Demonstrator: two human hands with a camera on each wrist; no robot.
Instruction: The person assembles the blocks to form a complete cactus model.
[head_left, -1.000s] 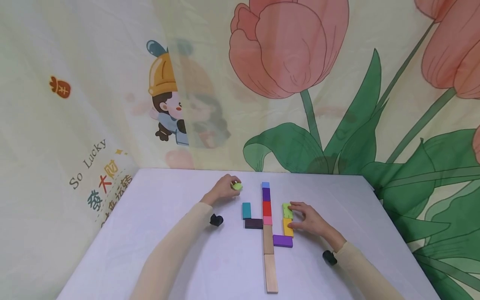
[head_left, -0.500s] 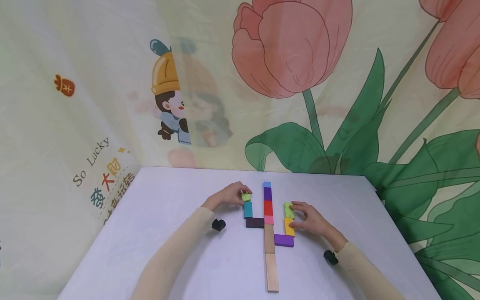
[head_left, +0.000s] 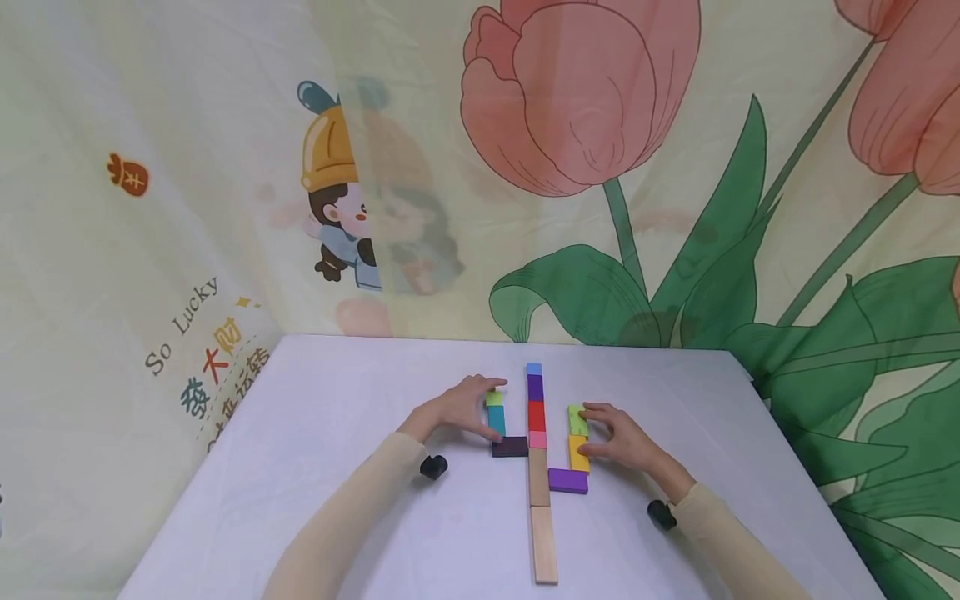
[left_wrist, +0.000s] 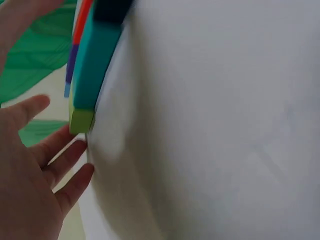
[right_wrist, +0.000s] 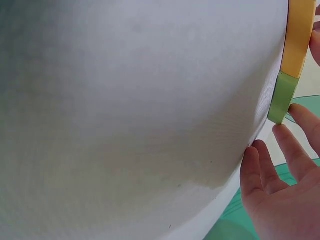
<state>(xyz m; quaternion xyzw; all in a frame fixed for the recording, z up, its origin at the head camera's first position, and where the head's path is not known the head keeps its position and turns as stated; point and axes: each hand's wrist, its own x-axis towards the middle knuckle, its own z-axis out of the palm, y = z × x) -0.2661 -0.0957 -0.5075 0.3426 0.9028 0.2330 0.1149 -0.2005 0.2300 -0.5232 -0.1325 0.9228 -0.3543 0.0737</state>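
On the left side of the layout, a lime green block (head_left: pixel 495 399) lies end to end with a teal block (head_left: pixel 497 417). My left hand (head_left: pixel 450 407) spans these two with spread fingers, thumb near the dark block (head_left: pixel 511 447) and index by the lime end. In the left wrist view, fingertips sit right beside the lime block (left_wrist: pixel 81 120). Across the layout, my right hand (head_left: pixel 630 440) rests beside another lime block (head_left: pixel 576 419) and a yellow block (head_left: pixel 578 455). Its straight fingertips touch the lime block's far end (right_wrist: pixel 283 100) in the right wrist view.
Between the hands runs a column of blocks: light blue (head_left: pixel 534 368), indigo (head_left: pixel 535 387), red (head_left: pixel 536 415), pink (head_left: pixel 537 439), then two plain wooden ones (head_left: pixel 544 546). A purple block (head_left: pixel 568 481) joins it from the right. A printed curtain (head_left: pixel 420 167) hangs behind the white table (head_left: pixel 375 550).
My left hand has brought the lime block to the teal block's far end, set it there and loosened its pinch, spreading along both blocks. The right hand has stayed in place.
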